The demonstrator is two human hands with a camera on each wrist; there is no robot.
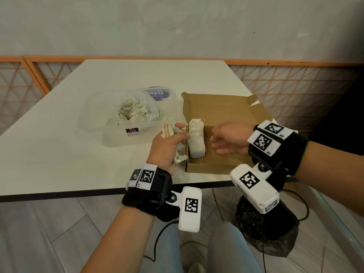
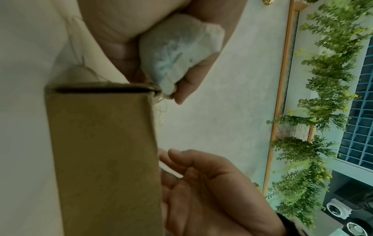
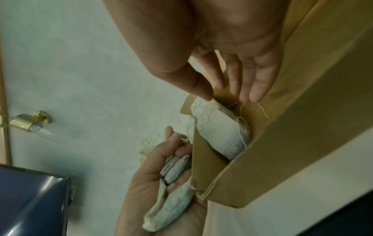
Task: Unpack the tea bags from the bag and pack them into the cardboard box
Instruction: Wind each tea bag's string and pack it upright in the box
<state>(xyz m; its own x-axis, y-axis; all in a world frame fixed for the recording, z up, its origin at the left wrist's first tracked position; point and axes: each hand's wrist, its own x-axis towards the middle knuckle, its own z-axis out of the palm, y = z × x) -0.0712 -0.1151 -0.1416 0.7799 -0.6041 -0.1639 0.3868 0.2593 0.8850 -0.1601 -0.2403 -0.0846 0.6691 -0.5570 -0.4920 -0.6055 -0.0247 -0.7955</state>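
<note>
a: what has the left hand (image 1: 167,146) got?

b: its grip is curled round a bundle of tea bags (image 1: 169,127), held just outside the left wall of the box (image 1: 226,115). the right hand (image 1: 229,139) holds nothing; its fingers are straight and loose over the box floor, tips just beside the row (image 1: 196,138) already packed along the left wall.

a: and the rest of the bags?

b: in the clear bag (image 1: 136,111), on the worktop (image 1: 59,125) left of the box, well short of empty by the look of it.

a: how will they handle?

b: i'd judge them light, soft and easily crushed, with loose strings that snag. best taken across the flat faces of the paper, several at once, not by the strings.

a: do the views differ?

b: the head view gives the layout: bag, box, both hands. the right wrist view shows the palm side of the left grip, with bags stacked flat between fingers and palm, and strings trailing from the row across the box floor. the left wrist view shows the outer box wall, with one held bag's corner at its rim.
</note>
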